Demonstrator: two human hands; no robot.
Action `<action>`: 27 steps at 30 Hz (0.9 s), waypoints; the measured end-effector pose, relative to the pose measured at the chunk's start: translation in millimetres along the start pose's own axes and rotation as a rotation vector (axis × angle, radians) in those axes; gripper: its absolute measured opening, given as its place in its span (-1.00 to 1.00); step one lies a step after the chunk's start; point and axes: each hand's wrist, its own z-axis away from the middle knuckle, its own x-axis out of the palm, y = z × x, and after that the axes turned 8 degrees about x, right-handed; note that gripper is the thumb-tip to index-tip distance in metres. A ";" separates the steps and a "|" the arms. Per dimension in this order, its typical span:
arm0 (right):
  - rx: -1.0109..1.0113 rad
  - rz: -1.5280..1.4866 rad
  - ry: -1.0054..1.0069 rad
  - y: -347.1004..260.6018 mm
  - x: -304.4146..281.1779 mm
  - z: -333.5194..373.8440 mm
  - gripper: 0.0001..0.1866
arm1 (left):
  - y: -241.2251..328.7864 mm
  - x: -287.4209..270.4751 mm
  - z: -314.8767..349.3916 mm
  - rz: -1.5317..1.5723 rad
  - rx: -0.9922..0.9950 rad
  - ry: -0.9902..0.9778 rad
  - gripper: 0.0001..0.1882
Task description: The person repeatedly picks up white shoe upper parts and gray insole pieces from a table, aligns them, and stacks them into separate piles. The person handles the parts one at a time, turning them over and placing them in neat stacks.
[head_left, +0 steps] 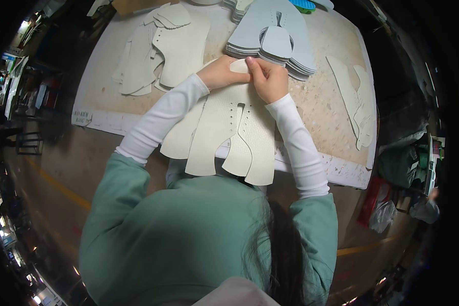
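Observation:
Cream grained-leather shoe upper pieces (217, 125), with rows of punched lace holes, hang down from my two hands past the near edge of the table. At their upper end, my left hand (222, 73) is closed with its fingers underneath. Close beside it, my right hand (271, 79) pinches the top of the same pieces between thumb and fingers. Just beyond my hands stands a stack of pale grey-blue upper pieces (252, 31) with lace holes. To the left of the hands lie more cream upper pieces (183, 48), overlapping loosely.
The worn tabletop (316, 112) has a white edge and scuffed surface. Narrow cream pieces (348, 91) lie at its right side. A green and blue object (303, 5) sits at the far edge. A red bag (375, 201) is on the floor at right.

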 end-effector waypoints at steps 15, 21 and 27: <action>0.220 0.081 -0.029 31.1 16.7 -13.2 -0.54 | 24.5 32.1 90.7 0.222 -0.316 0.054 -0.55; 0.121 -0.140 -0.055 30.6 13.9 -14.2 -0.52 | 35.5 21.1 105.8 0.173 -0.313 -0.036 -0.49; 0.034 -0.310 -0.006 12.0 -3.6 -6.4 -0.58 | 32.4 30.9 109.2 0.396 -0.236 0.254 -0.42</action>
